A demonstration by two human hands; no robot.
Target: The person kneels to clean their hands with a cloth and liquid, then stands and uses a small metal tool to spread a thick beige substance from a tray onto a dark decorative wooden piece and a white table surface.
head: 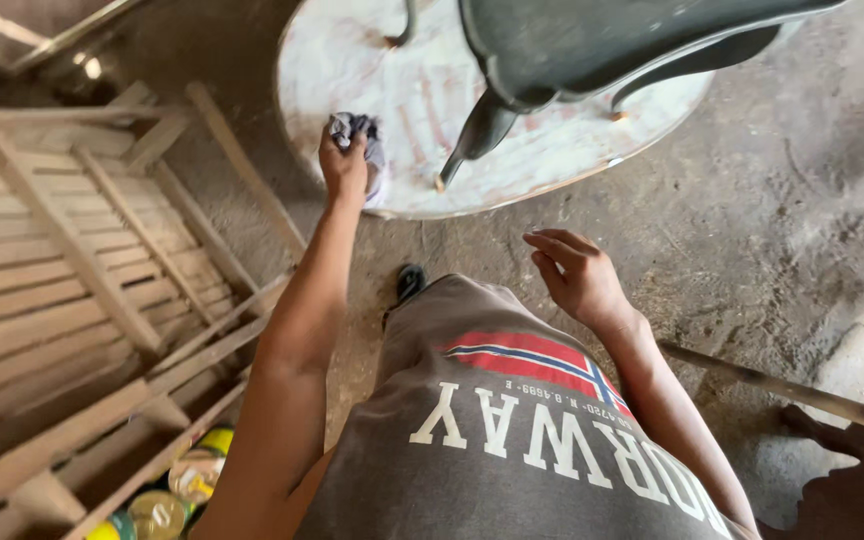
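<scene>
We see a crumpled grey rag (360,135) pressed on the near edge of the round white tabletop (372,60), our left hand (345,165) clenched around it. The top looks streaked and patchy, so wiping seems partly done, though glare blurs it. Our right hand (580,275) hangs empty, fingers loosely curled, near the upturned dark chair (592,40).

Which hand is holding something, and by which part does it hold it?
The left hand holds a crumpled grey cloth, bunched up in its grip, against the round white tabletop. The right hand is open and holds nothing.
</scene>
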